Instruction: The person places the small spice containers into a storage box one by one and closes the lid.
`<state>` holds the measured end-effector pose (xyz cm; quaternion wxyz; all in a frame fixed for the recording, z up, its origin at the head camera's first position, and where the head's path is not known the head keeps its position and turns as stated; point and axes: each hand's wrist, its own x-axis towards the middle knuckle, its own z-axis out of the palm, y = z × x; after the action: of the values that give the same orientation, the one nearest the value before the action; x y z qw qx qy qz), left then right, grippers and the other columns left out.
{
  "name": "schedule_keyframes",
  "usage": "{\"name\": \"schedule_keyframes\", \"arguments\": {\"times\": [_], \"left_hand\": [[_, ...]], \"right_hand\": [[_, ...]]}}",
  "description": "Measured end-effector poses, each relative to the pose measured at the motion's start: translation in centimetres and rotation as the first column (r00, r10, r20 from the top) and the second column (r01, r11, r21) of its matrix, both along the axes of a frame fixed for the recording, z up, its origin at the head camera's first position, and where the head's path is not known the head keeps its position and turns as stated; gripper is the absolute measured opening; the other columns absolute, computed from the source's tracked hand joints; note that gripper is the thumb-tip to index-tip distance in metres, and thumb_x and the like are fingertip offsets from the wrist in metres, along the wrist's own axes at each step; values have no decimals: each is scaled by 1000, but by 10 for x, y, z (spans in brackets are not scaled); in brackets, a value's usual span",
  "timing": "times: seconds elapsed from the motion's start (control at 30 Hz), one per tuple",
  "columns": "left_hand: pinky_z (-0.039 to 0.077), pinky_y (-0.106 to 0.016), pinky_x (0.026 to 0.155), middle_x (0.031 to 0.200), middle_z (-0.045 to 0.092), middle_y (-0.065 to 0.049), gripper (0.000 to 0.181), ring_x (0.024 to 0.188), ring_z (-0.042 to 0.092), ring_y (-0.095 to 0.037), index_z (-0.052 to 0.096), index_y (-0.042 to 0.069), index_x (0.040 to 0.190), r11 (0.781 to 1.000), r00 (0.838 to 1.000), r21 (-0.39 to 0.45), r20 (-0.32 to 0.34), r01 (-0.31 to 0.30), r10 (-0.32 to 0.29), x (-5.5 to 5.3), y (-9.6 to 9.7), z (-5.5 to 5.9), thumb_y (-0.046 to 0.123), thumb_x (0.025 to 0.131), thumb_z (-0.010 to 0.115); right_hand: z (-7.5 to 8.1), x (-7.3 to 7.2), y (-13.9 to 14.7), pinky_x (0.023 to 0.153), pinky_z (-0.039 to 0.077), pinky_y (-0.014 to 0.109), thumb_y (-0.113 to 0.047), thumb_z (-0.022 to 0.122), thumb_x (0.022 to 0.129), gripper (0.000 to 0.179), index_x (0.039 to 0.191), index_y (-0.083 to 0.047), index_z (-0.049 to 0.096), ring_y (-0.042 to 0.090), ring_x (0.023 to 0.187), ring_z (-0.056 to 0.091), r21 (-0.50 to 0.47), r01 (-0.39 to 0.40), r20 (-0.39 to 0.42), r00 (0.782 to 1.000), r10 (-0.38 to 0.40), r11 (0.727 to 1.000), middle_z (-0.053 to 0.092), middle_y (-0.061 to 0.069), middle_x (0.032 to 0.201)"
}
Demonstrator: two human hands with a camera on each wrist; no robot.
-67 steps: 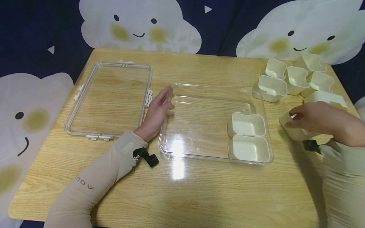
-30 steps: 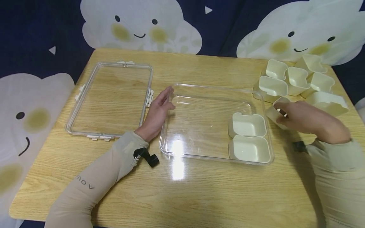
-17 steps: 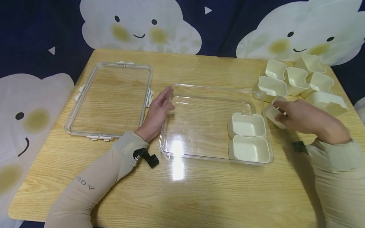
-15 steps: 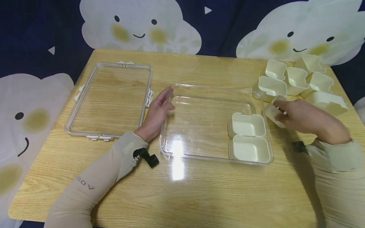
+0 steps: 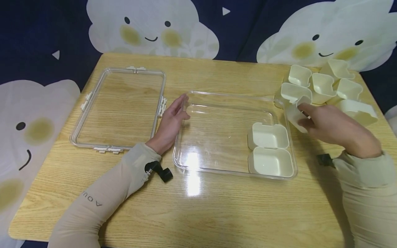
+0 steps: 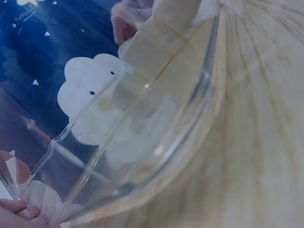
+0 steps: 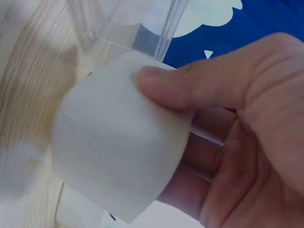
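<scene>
My right hand (image 5: 332, 125) grips a small cream plastic bin (image 5: 294, 115), tilted, just outside the right wall of a clear plastic box (image 5: 217, 170). In the right wrist view the thumb presses on the outside of the bin (image 7: 114, 142), and the other fingers lie on its far side. My left hand (image 5: 170, 124) holds the box's left wall, thumb over the rim and fingers outside. Two cream bins (image 5: 270, 136) sit one behind the other at the right end inside the box. Fingers of the left hand (image 6: 19, 211) show at the box corner in the left wrist view.
Several cream bins (image 5: 322, 84) are grouped at the table's back right; one bin (image 5: 356, 110) among them is turned on its side. A clear lid (image 5: 119, 146) with white clips lies left of the box. Light glares off the wooden table (image 5: 217, 213).
My right hand has carried the cream bin leftward from the right side of the table towards the box, tilting and raising it slightly. The left hand and the box have stayed put.
</scene>
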<state>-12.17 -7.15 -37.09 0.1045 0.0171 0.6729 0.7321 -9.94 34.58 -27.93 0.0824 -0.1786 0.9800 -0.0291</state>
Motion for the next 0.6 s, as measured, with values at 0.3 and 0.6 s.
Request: {"name": "schedule_keyframes", "arguments": {"times": [0.3,0.6], "left_hand": [[20,-30,135,171,32,5,77,160,26,-12,30,19,163,1000,1000,-7,-1,6,-6,1,0,1,1,91,52],[20,-28,134,171,32,5,77,160,25,-11,30,18,163,1000,1000,2,-7,8,-8,1,0,1,1,91,52]], "right_hand": [[3,5,-4,51,31,29,-4,63,94,16,92,-11,49,18,54,40,-19,-26,-130,991,23,999,38,0,58],[7,5,-6,54,33,33,-3,56,96,9,97,-9,49,22,59,42,-9,4,-147,989,-5,1000,41,2,62]]}}
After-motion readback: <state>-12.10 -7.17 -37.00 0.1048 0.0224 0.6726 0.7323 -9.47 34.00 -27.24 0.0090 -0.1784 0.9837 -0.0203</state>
